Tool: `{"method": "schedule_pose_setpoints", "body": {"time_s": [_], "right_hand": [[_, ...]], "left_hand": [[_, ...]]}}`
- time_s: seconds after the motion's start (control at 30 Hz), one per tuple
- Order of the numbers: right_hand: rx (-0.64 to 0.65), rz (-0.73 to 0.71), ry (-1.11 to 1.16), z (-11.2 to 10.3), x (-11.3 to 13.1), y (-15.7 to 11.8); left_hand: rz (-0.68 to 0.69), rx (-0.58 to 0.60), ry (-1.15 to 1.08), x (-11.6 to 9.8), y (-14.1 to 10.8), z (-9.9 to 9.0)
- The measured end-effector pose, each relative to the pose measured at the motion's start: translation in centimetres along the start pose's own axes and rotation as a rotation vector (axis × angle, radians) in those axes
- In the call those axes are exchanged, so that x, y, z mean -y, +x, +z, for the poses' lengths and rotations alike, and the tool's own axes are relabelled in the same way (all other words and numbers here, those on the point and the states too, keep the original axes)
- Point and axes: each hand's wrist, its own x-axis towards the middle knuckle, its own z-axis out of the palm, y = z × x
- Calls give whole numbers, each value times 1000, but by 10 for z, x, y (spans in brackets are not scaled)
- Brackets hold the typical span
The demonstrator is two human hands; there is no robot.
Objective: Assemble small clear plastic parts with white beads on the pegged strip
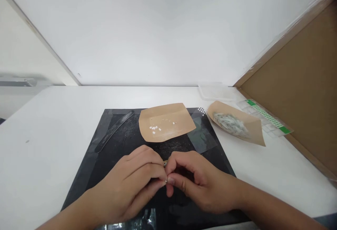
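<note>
My left hand and my right hand meet fingertip to fingertip over the black mat. Both are closed in a pinch around something tiny, too small and covered to name. A small shiny metallic piece with a yellowish edge peeks out between the index fingers. Just beyond my hands lies a brown paper sheet with curved sides, bearing several small white pieces. To its left, a dark nail-file-like strip rests slantwise on the mat.
Right of the mat, another brown paper holds a pile of pale, clear slivers. Behind it are a clear case with a green label and a clear tray. A clear film and white squares lie on the mat. A cardboard panel stands right.
</note>
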Motion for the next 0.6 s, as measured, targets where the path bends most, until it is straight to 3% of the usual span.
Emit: {"method": "schedule_pose_setpoints", "body": {"time_s": [0.6], "right_hand": [[-95, 99, -15, 3, 1, 1]], "left_hand": [[-197, -135, -126, 7, 0, 4]]}}
